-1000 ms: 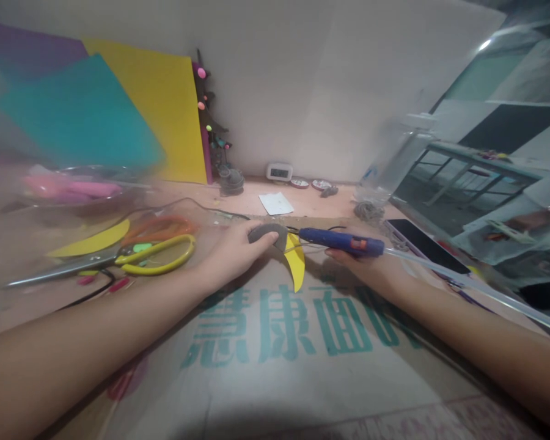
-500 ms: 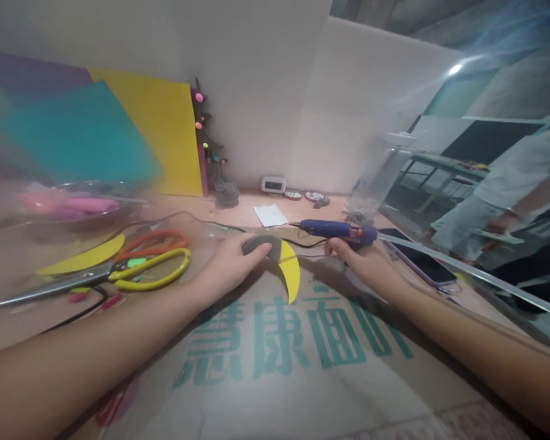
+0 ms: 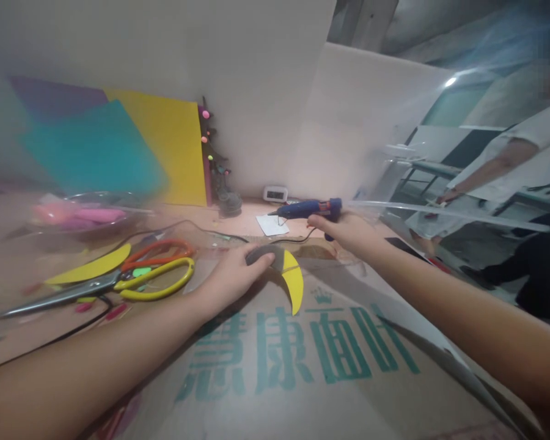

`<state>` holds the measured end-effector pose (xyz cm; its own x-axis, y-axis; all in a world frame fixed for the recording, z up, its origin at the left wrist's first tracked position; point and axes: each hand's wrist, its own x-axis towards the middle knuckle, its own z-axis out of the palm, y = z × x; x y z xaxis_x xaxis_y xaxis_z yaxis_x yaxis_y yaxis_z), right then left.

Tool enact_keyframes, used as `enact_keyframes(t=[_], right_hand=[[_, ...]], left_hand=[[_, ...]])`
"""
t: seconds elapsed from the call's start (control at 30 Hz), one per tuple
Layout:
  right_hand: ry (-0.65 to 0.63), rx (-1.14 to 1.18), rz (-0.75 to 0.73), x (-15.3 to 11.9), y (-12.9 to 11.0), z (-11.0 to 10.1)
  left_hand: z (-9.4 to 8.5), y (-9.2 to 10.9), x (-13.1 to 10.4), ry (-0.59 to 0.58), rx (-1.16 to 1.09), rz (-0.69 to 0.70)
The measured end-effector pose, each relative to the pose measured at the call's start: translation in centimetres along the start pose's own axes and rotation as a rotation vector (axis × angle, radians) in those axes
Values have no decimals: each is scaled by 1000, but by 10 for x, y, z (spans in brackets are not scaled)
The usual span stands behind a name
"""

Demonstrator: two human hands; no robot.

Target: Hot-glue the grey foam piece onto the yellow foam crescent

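Note:
My left hand (image 3: 238, 272) is closed on a crescent-shaped piece (image 3: 294, 286), grey at the gripped end and yellow toward its pointed tip. It pinches the grey part with the thumb on top. A thin dark line crosses the yellow near the join. In my right hand (image 3: 348, 231) is a blue hot glue gun (image 3: 300, 209), its nozzle pointing left over a small white paper (image 3: 268, 228). A long clear glue stick (image 3: 440, 212) runs out of its back to the right. Under both arms lies a cardboard sheet (image 3: 348, 406) with green printing.
Large scissors (image 3: 158, 294) with orange and yellow handles lie left, beside a yellow leaf-shaped cutout (image 3: 91, 266). Coloured sheets (image 3: 183, 153), a decorated small plant (image 3: 229, 200) and a little clock (image 3: 275, 194) stand behind. A person (image 3: 508, 159) is at right; a dark phone (image 3: 406, 247) is partly hidden.
My right hand has carried the glue gun left and away from me, bringing its nozzle over the white paper. The left hand keeps its hold. The person at right has shifted.

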<state>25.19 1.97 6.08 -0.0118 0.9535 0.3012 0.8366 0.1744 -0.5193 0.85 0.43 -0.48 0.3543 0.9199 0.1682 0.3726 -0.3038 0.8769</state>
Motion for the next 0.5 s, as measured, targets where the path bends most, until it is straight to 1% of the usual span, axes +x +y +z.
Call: enact_keyframes(t=[0.07,0.13,0.23,0.3,0.4,0.5], right_hand=[[-23,19,30,20,7,12],[-32,-20,101,36,13,25],[-51,-32,103,48,21,46],[-55,-32,86,52,25,56],[-51,-44,72,55,31,61],[-60,-64,46,52,35,55]], left_hand=[[0,-1,1,-2,-2,7],[0,-3,1,-2,-11,6],[1,-3,2,-8,-31,7],[2,-4,2,-13,-38,7],[3,-5,3,-4,-38,9],[3,-6,4,0,-36,10]])
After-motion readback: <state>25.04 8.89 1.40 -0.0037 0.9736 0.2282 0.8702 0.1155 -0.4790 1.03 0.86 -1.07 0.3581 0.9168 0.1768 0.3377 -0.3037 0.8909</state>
